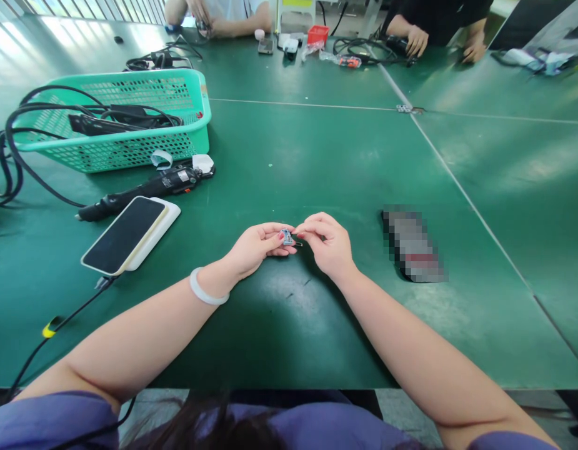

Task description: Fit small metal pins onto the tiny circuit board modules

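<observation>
Dead centre of the frame, both hands meet just above the counter [289, 156]. The left hand [255, 247] has its grip closed around a small metallic part [287, 236], thumb and fingertips pinching it from the left, so only a sliver of grey-blue shows between the fingers. The right hand [328, 244] comes in from the right, its fingers curled tight and its fingertips touching the same part; it seems to pinch something thin and dark that pokes out just below, though that piece is too small to make out. The part sits right between the two grips, nearer the left hand's palm, and its long axis cannot be told. A pale bangle [205, 289] rings the left wrist.

Moving outward: at centre left lies a phone [124, 234] stacked on a white pad, cable trailing towards the lower left. Just above it rests a black power tool [150, 187], lying slantwise. Behind that, in the upper left, stands a green basket [129, 112] full of black cables. To the right of the hands, well apart, lies a blurred dark object [413, 244]. Along the top edge, other people's hands work at their own clutter.
</observation>
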Demonstrator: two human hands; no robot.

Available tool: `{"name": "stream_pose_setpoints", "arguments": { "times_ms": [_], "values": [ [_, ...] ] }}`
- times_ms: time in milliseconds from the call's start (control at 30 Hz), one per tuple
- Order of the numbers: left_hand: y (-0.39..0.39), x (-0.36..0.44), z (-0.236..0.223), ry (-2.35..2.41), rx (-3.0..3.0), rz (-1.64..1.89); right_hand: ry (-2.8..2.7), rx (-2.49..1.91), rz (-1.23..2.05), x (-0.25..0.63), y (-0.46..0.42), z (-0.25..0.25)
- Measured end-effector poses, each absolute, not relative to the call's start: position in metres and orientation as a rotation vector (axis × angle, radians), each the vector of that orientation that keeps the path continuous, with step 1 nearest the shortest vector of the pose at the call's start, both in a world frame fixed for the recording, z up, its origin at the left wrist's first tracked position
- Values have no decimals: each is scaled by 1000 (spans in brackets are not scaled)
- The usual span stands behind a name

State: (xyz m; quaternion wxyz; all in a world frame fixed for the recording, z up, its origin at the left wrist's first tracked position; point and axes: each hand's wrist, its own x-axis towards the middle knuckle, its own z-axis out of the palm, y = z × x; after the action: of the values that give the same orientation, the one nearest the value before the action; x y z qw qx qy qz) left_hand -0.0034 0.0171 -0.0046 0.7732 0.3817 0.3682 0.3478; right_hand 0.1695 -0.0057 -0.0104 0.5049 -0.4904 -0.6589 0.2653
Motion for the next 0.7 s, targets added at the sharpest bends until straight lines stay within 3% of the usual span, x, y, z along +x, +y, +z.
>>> {"name": "stream_pose_setpoints", "arguments": {
  "times_ms": [200, 500, 700],
  "values": [
    [25, -6, -5, 813, 525, 966, -1820, -1361, 634, 170, -6, -15],
    [22, -4, -9, 857, 579, 1026, -2323, -1468, 308, 151, -14, -20],
    [19, -2, -10, 858, 698, 1031, -1997, -1494, 396, 161, -11, -12]
  ]
}}
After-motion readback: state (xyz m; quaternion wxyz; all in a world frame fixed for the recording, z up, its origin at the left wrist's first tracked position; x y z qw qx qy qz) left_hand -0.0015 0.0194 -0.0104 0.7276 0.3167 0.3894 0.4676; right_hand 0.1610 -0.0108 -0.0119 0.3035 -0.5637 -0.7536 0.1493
